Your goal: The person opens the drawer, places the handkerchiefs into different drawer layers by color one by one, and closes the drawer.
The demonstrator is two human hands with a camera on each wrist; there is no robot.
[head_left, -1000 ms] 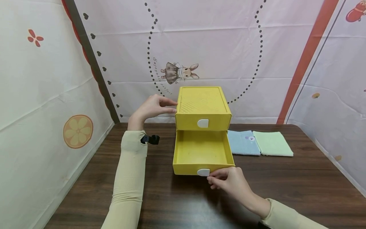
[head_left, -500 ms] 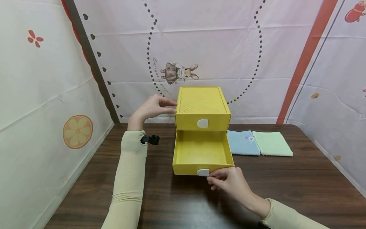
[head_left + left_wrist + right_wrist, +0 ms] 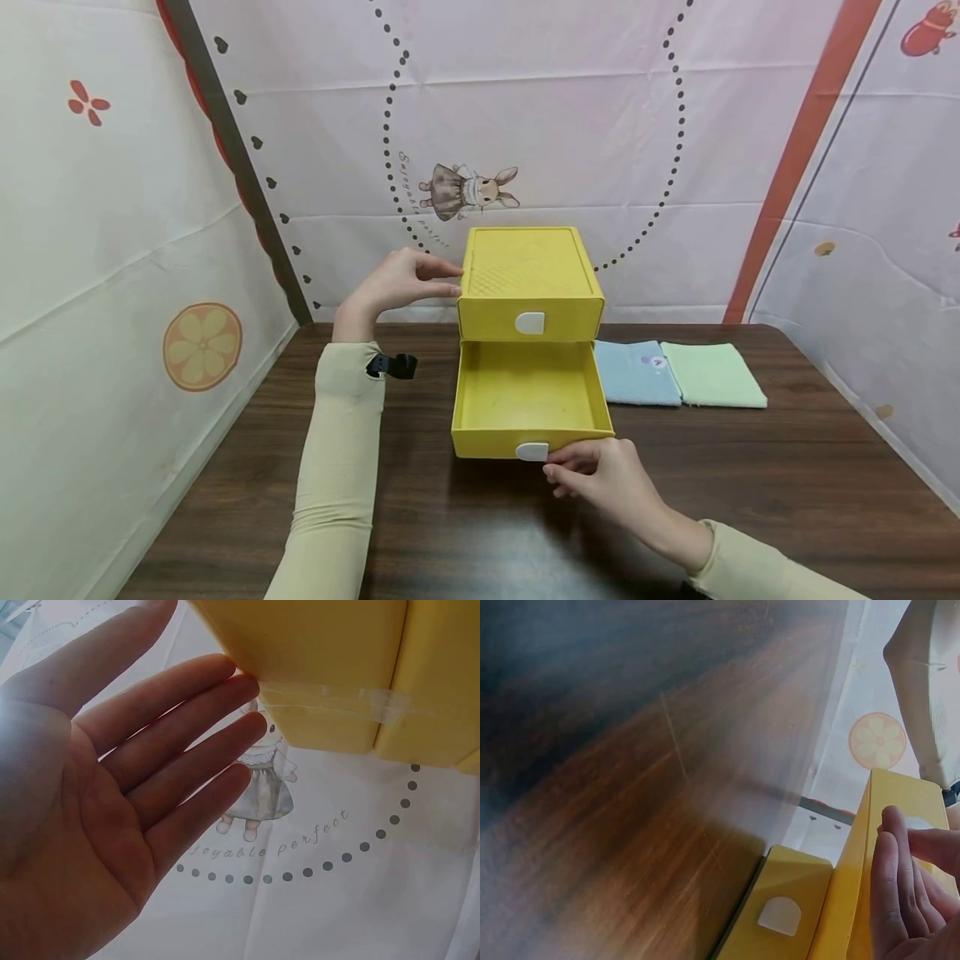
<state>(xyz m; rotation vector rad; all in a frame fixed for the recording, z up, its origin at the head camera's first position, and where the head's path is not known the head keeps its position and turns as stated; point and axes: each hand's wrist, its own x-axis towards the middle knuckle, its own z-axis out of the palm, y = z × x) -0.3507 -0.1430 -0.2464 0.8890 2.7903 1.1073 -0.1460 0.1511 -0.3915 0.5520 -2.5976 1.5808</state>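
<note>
A yellow drawer cabinet (image 3: 528, 262) stands on the table, its top drawer (image 3: 491, 321) pushed in. Below that, a yellow drawer (image 3: 487, 444) is pulled out towards me, with nothing inside. My right hand (image 3: 611, 483) pinches the white handle (image 3: 532, 452) at its right end. In the right wrist view another drawer front with a white handle (image 3: 780, 915) shows lower down, flush in the cabinet. My left hand (image 3: 397, 282) is at the cabinet's upper left side, fingers nearly straight, fingertips against the wall. Clear tape (image 3: 345, 697) crosses that side in the left wrist view.
A folded blue towel (image 3: 636, 375) and a folded light green towel (image 3: 716, 377) lie side by side to the right of the cabinet. The dark wooden table (image 3: 420, 525) ends at printed cloth walls (image 3: 600, 133) behind and on both sides.
</note>
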